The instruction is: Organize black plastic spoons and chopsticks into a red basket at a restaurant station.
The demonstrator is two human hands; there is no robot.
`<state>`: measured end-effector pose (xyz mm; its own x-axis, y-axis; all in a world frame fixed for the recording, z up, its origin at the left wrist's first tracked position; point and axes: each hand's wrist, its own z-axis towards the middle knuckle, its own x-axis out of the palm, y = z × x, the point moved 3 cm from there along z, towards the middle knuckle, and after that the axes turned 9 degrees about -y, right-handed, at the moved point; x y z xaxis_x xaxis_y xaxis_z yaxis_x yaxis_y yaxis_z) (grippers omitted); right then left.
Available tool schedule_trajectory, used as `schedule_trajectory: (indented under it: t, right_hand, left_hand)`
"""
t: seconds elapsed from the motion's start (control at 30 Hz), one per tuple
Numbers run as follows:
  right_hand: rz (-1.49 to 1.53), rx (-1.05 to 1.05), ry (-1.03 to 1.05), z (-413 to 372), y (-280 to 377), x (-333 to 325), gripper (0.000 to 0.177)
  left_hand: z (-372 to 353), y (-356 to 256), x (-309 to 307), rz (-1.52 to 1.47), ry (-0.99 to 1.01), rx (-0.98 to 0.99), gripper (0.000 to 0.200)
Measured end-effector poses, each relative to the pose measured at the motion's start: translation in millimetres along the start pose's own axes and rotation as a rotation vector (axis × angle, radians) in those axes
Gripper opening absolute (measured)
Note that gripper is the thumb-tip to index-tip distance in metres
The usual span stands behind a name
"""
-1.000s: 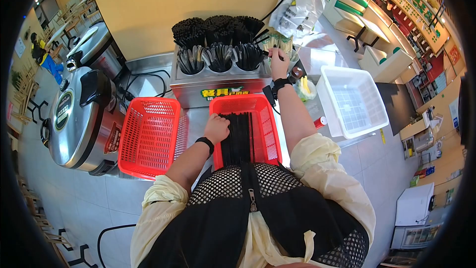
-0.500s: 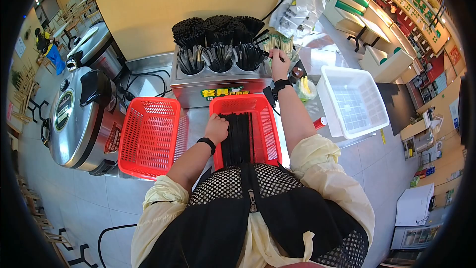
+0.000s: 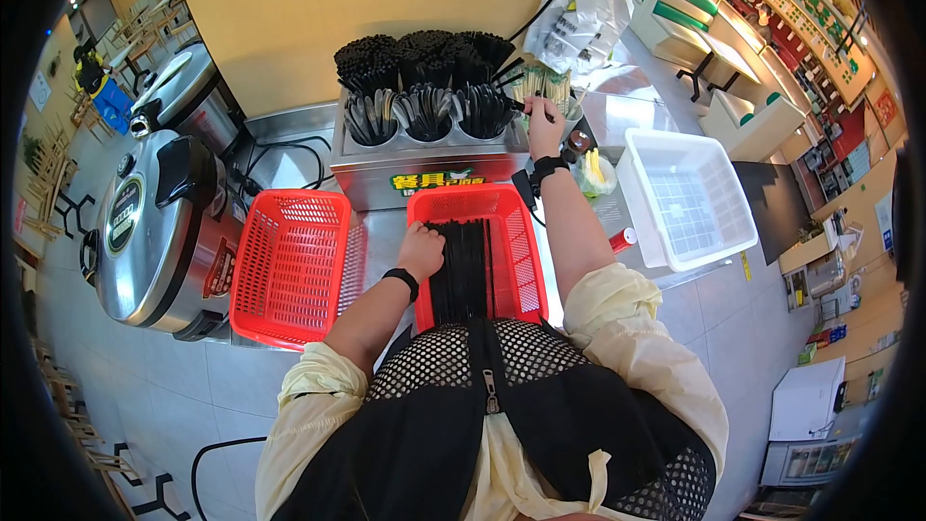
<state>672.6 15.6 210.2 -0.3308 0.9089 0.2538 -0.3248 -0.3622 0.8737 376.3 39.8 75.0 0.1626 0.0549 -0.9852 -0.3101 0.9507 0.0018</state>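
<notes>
My left hand is inside the middle red basket, its fingers curled over the left edge of a bundle of black chopsticks. My right hand reaches to the right end of the steel utensil holder, fingers closed on a slim black utensil whose exact kind I cannot tell. Beside that hand is a cup of dark-handled spoons. Wrapped sticks stand just behind it. Thick clusters of black chopsticks fill the holder's back row.
An upright red basket sits at left by a large steel cooker. To the right are a white crate, a dark bottle and a red can. A plastic bag stands behind the holder.
Both of my hands stay almost where they were, the right one shifting only slightly at the holder. In the far left background, a person with something blue has moved a little.
</notes>
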Motion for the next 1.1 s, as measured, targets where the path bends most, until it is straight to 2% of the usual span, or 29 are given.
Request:
schedule_trajectory:
  t: [0.67,1.1]
  right_hand:
    - [-0.006,0.004,-0.004,-1.3,-0.2,-1.0,0.024]
    - [0.022,0.011,-0.012,-2.2,1.6,-1.2,0.021]
  left_hand:
    - [-0.4,-0.1,1.0,0.041,-0.002,0.01,0.018]
    - [-0.7,0.4,0.6,-0.018,-0.071,0.008,0.017]
